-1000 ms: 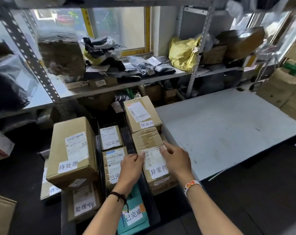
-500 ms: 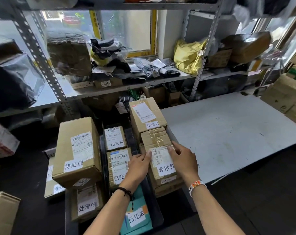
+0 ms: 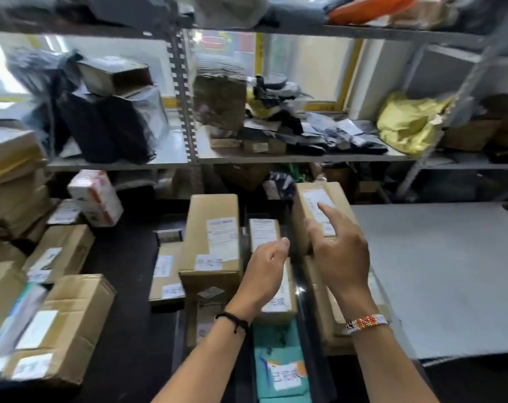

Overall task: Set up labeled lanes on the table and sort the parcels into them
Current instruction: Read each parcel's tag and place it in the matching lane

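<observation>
Sorting looks well advanced: labelled parcels (image 3: 210, 242) sit in rows under and left of both hands (left hand (image 3: 266, 271) loosely curled, right hand (image 3: 338, 251) spread, neither gripping anything), while the grey bench (image 3: 450, 271) rightward awaits lanes.

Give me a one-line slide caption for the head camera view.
Both hands, left hand and right hand, hover empty over labeled cardboard parcels lined up beside a bare gray table.

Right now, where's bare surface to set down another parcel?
The grey tabletop right of the right hand is bare. A dark strip between the left carton pile and the tall carton is free. The lanes under both hands are packed.
</observation>
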Tool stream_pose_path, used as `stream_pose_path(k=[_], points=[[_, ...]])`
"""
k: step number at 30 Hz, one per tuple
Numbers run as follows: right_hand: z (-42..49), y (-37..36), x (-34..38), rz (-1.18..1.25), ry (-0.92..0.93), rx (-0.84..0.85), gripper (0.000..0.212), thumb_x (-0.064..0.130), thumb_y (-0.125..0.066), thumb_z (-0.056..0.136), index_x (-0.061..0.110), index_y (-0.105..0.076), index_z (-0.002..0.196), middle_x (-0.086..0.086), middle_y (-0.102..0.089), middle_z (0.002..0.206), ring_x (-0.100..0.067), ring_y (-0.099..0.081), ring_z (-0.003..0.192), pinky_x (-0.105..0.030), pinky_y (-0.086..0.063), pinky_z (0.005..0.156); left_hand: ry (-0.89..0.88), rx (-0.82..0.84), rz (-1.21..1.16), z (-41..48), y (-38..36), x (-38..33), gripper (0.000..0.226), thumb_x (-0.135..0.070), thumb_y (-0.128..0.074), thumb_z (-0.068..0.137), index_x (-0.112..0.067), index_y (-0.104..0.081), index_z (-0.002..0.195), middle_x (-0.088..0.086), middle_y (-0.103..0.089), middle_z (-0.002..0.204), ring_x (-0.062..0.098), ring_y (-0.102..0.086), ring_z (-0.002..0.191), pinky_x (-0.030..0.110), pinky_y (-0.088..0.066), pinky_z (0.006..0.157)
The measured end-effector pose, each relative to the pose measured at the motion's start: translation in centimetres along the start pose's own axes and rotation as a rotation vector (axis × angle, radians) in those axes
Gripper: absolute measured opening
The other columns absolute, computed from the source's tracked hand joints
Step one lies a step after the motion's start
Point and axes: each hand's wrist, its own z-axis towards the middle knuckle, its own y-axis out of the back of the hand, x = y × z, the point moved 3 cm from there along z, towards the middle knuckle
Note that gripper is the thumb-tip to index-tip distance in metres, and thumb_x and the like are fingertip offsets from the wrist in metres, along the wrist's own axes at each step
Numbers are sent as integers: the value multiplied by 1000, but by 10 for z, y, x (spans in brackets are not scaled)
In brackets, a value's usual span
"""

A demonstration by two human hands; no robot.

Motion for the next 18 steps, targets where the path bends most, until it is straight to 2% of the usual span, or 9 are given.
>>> stream_pose_path(k=[2, 4, 6, 9, 11, 13, 15, 17, 18], points=[[-4, -30, 35, 106, 36, 74, 43, 37, -70, 98, 24, -67, 140, 4, -64, 145, -13, -55, 136, -38, -45, 114, -57, -73, 6, 1, 41, -5, 30, -50, -38, 110, -32, -62, 107, -1, -69, 117, 15, -61, 111, 37, -46, 100], [-10, -60, 67, 166, 77, 126, 44, 36, -70, 99, 26, -65, 142, 8, -62, 148, -6, -52, 138, -33, -42, 117, -69, -151, -14, 1, 86, -6, 34, -43, -41, 111, -28, -68, 124, -6, -67, 126, 9, -58, 119, 29, -43, 101], [-19, -91, 100, 193, 112, 152, 44, 36, -69, 100, 27, -65, 142, 9, -60, 150, -4, -51, 140, -32, -41, 118, -103, -188, -37, -2, 134, -7, 39, -43, -43, 110, -23, -68, 133, -4, -66, 134, 9, -57, 126, 31, -43, 109], [-33, -138, 150, 243, 113, 176, 45, 43, -67, 100, 29, -64, 142, 11, -59, 150, -4, -51, 139, -34, -43, 117, -119, -223, -98, -6, 205, 2, 28, -44, -45, 109, -37, -69, 121, -7, -66, 135, 6, -57, 129, 34, -43, 114], [-42, -173, 179, 275, 99, 209, 45, 42, -67, 99, 29, -65, 141, 11, -60, 148, -5, -53, 136, -37, -44, 115, -108, -302, -113, -6, 252, 13, 23, -37, -48, 110, -36, -69, 118, -7, -67, 133, 6, -58, 128, 31, -42, 115], [-52, -209, 203, 278, 85, 255, 43, 37, -69, 100, 29, -65, 141, 10, -64, 142, -4, -56, 130, -34, -46, 113, -76, -354, -102, -7, 296, 32, 33, -36, -48, 110, -22, -69, 131, -6, -66, 136, 3, -57, 127, 21, -41, 112], [-65, -242, 220, 271, 77, 288, 42, 39, -69, 100, 32, -65, 141, 11, -68, 130, 5, -59, 110, -24, -48, 102, -44, -379, -84, -11, 334, 53, 38, -38, -48, 110, -18, -66, 137, -8, -65, 136, -1, -55, 126, 10, -38, 103], [-80, -275, 228, 255, 21, 359, 44, 40, -69, 99, 33, -64, 142, 14, -66, 131, 15, -60, 100, -11, -46, 93, 7, -421, -90, -14, 364, 79, 39, -39, -48, 109, -18, -66, 136, -9, -65, 133, 0, -55, 124, 12, -37, 103], [-88, -292, 230, 240, -12, 409, 46, 40, -70, 98, 33, -63, 143, 14, -66, 135, 17, -60, 105, -11, -47, 96, 48, -448, -101, -16, 378, 95, 39, -39, -48, 109, -17, -67, 135, -10, -65, 130, 2, -56, 123, 16, -38, 104]])
